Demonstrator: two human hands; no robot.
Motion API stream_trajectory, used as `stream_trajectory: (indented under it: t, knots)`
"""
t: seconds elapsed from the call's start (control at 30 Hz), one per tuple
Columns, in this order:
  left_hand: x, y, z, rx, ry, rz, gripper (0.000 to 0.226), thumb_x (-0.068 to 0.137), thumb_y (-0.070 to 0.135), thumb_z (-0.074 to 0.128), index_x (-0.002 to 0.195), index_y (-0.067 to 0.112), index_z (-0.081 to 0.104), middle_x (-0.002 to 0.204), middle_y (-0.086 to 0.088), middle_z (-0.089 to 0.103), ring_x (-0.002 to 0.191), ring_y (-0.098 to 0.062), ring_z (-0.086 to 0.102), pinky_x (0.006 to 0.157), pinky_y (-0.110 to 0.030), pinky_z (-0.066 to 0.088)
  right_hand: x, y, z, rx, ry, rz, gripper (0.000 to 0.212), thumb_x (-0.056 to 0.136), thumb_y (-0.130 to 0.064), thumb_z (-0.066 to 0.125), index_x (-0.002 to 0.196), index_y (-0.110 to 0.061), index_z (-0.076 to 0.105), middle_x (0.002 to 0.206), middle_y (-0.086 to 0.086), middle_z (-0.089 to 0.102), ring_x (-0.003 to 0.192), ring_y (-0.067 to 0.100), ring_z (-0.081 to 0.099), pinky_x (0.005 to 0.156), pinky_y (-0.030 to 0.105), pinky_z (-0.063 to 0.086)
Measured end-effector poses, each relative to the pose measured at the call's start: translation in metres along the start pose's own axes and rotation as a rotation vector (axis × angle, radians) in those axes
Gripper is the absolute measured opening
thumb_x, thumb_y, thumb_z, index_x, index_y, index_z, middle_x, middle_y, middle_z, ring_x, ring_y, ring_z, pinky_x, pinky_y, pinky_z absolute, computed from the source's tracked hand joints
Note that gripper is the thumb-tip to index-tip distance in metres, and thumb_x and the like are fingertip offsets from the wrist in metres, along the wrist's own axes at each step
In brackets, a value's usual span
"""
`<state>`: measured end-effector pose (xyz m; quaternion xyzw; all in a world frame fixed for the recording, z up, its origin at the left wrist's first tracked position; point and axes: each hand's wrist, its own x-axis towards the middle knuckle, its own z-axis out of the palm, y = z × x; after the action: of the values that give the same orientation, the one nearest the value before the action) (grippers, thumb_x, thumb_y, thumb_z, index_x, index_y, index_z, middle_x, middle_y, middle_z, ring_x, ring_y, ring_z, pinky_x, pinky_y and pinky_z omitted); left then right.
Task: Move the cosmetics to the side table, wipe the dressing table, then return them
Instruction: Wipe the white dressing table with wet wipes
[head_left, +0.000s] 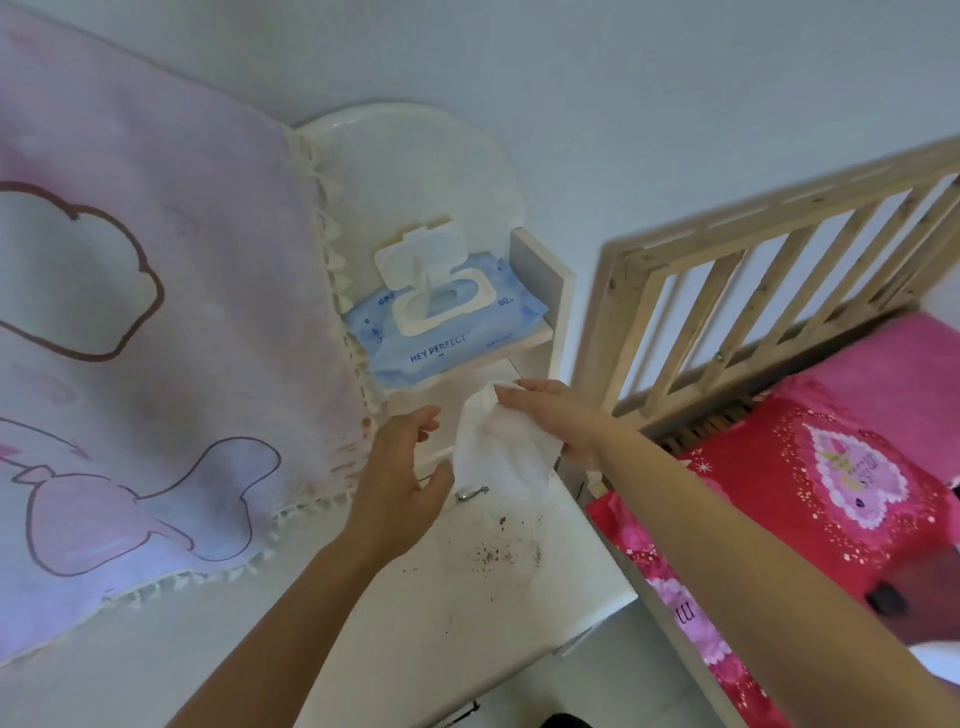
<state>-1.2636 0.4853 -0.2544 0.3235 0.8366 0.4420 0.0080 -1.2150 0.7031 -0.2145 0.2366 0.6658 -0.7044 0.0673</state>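
Where the wet wipe (498, 457) is: just below the wet wipes pack (441, 332), hanging in the air over the white dressing table (415, 623)
Right hand (550, 415): below the pack and a bit to the right, fingers and thumb pinching the top of the wipe
Left hand (400, 467): below the pack, just left of the wipe, fingers loose and spread, holding nothing; cannot tell if the thumb touches the wipe
Pack: blue, lying on a small white shelf (524, 340), lid flipped up, one more wipe poking out of the hole
Dark crumbs (493, 553): on the table top, well below the pack
Pink cloth (156, 338): left of the pack, hanging down, with a cartoon drawing on it
Bed (779, 493): right of the pack, red and pink covers, wooden rails (753, 291) at its end
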Motion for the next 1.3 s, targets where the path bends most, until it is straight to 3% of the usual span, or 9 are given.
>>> stream_trajectory:
  t: [0.1,0.23,0.43,0.6,0.8,0.93,1.07,1.2,1.3]
  knots:
    - [0.003,0.0,0.007,-0.148,-0.256,-0.246,0.075,0.081,0.049,0.072,0.144,0.034,0.033,0.131,0.022,0.05,0.118,0.002,0.048,0.095,-0.028,0.043,0.001,0.01,0.0,0.103,-0.06,0.042,0.027,0.094,-0.033,0.065,0.117,-0.018,0.07,0.108,0.006,0.075,0.097,0.022,0.072,0.087,0.037,0.058]
    - [0.001,-0.006,0.018,-0.261,-0.277,-0.376,0.012,0.092,0.032,0.065,0.096,0.023,0.071,0.086,0.009,0.073,0.078,-0.009,0.067,0.074,-0.029,0.056,0.008,0.041,-0.005,0.242,-0.09,0.069,0.043,0.085,-0.02,0.076,0.126,-0.02,0.063,0.116,0.006,0.072,0.107,0.026,0.069,0.093,0.041,0.056]
    - [-0.012,-0.033,0.033,-0.454,-0.306,-0.653,0.023,0.099,0.031,0.053,0.1,0.019,0.073,0.092,-0.008,0.073,0.077,-0.018,0.066,0.071,-0.032,0.052,0.026,0.119,0.001,0.574,-0.02,0.104,0.044,0.091,-0.018,0.07,0.133,-0.015,0.058,0.131,0.01,0.064,0.12,0.025,0.061,0.108,0.044,0.045]
    - [-0.024,-0.058,0.057,-0.412,-0.297,-0.819,0.028,0.101,0.032,0.049,0.1,0.01,0.066,0.085,-0.008,0.067,0.07,-0.018,0.059,0.065,-0.029,0.047,0.026,0.172,0.027,0.57,0.11,0.193,0.029,0.101,-0.029,0.053,0.123,-0.015,0.066,0.121,0.009,0.07,0.114,0.026,0.065,0.1,0.045,0.052]
    - [-0.036,-0.081,0.084,-0.321,-0.212,-0.924,0.033,0.1,0.036,0.048,0.093,0.01,0.065,0.079,-0.005,0.059,0.066,-0.018,0.053,0.063,-0.029,0.045,0.018,0.208,0.037,0.755,0.375,0.324,0.034,0.102,-0.031,0.051,0.13,-0.014,0.06,0.097,0.0,0.076,0.084,0.014,0.071,0.068,0.029,0.058]
    - [-0.042,-0.083,0.104,-0.313,-0.26,-0.936,0.032,0.099,0.039,0.051,0.089,0.014,0.068,0.08,0.002,0.061,0.069,-0.015,0.053,0.063,-0.027,0.042,0.003,0.214,0.031,1.109,0.307,0.374,0.044,0.092,-0.038,0.066,0.128,-0.012,0.064,0.12,0.005,0.07,0.095,0.019,0.071,0.073,0.031,0.06]
    - [-0.043,-0.082,0.115,-0.229,-0.241,-0.908,0.03,0.094,0.043,0.058,0.081,0.017,0.069,0.086,0.003,0.069,0.077,-0.016,0.062,0.068,-0.029,0.047,-0.008,0.221,0.026,0.822,0.133,0.459,0.047,0.082,-0.016,0.078,0.125,-0.007,0.064,0.12,0.009,0.07,0.106,0.023,0.069,0.083,0.033,0.059]
    - [-0.04,-0.077,0.122,-0.172,-0.311,-0.897,0.026,0.087,0.043,0.068,0.079,0.018,0.071,0.074,-0.001,0.067,0.063,-0.017,0.059,0.058,-0.026,0.046,-0.004,0.224,0.004,0.583,0.318,0.437,0.041,0.083,-0.021,0.079,0.118,-0.006,0.066,0.113,0.009,0.073,0.105,0.026,0.069,0.082,0.037,0.059]
    - [-0.04,-0.069,0.132,-0.217,-0.322,-0.906,0.024,0.088,0.039,0.069,0.09,0.016,0.072,0.081,-0.004,0.069,0.061,-0.015,0.058,0.054,-0.024,0.048,0.0,0.217,-0.013,0.372,0.48,0.318,0.025,0.088,-0.03,0.074,0.101,-0.009,0.07,0.095,0.005,0.074,0.084,0.022,0.071,0.07,0.036,0.056]
